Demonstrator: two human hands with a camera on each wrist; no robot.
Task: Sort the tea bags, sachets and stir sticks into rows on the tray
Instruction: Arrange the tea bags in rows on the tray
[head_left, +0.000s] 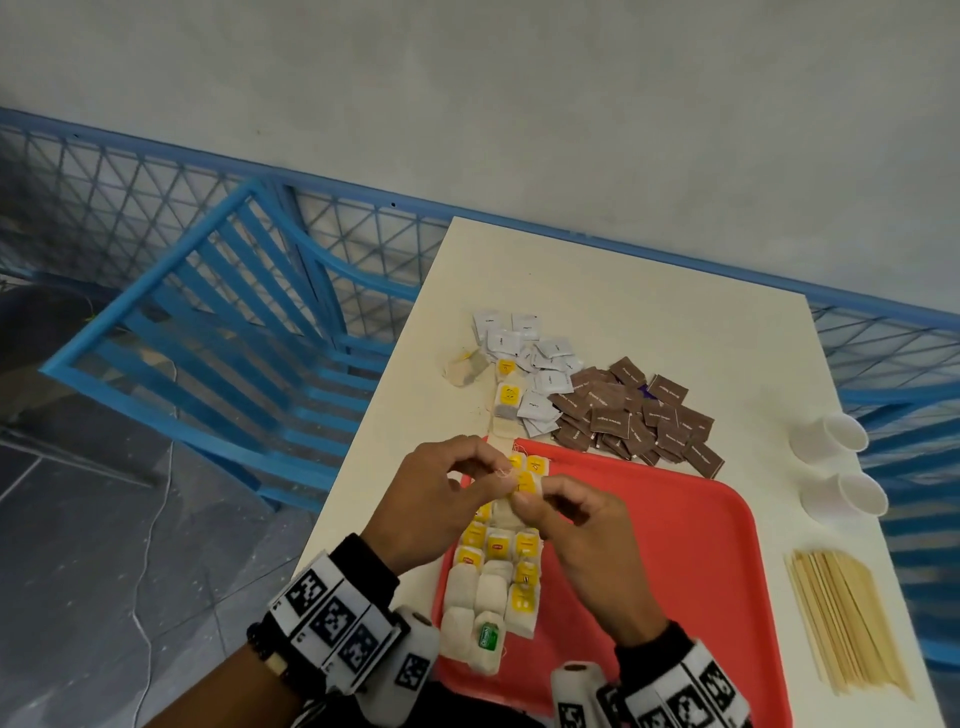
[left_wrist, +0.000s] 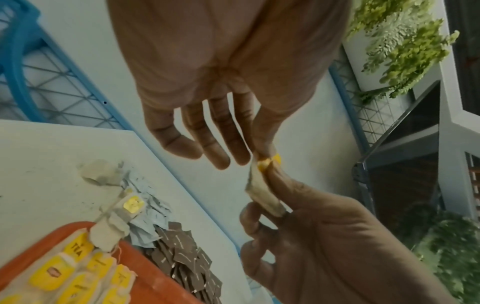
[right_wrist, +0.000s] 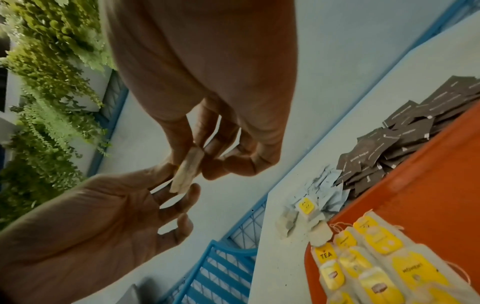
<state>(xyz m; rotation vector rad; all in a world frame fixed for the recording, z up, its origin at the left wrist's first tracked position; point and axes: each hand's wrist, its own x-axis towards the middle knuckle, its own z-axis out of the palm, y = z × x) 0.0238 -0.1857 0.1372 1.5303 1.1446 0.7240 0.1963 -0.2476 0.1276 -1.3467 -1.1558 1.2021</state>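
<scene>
Over the far left corner of the red tray (head_left: 675, 545), both hands meet on one tea bag (left_wrist: 262, 193). My left hand (head_left: 498, 475) pinches its yellow tag (left_wrist: 272, 161), and my right hand (head_left: 527, 499) pinches the paper pouch (right_wrist: 187, 172). Several tea bags (head_left: 493, 571) lie in rows along the tray's left side. A few loose tea bags (head_left: 506, 405) remain on the table beyond the tray. Beside them are a pile of white sachets (head_left: 535, 374) and a pile of brown sachets (head_left: 634, 415). Wooden stir sticks (head_left: 847, 623) lie right of the tray.
Two white paper cups (head_left: 831, 436) lie on their sides at the table's right edge. A blue slatted chair (head_left: 208, 332) stands left of the white table (head_left: 597, 280). A blue mesh railing (head_left: 363, 228) runs behind it. The tray's right half shows bare red.
</scene>
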